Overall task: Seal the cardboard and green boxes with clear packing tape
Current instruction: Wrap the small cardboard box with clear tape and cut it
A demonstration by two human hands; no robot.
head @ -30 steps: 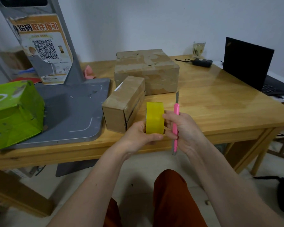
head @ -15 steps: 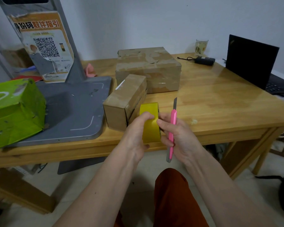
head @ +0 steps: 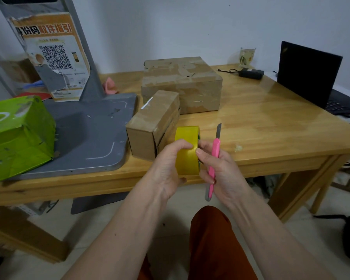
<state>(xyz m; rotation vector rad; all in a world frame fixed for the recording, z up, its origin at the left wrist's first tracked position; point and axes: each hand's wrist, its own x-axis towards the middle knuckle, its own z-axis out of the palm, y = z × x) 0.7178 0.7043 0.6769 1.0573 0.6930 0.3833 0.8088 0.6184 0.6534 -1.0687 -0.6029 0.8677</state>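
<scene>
My left hand grips a yellowish roll of packing tape in front of the table's near edge, its fingers curled over the roll's rim. My right hand holds a pink utility knife with the blade pointing up, and its thumb touches the roll's side. A small cardboard box lies just behind the roll. A larger cardboard box stands farther back. A green box sits at the left on a grey base.
The wooden table carries a grey stand base with a poster post at the left, a black laptop at the right, a glass and a black charger at the back. A pink object lies behind the base.
My left hand has shifted from holding the roll at its side to curling over its rim. Both hands with roll and knife have stayed near the table's front edge.
</scene>
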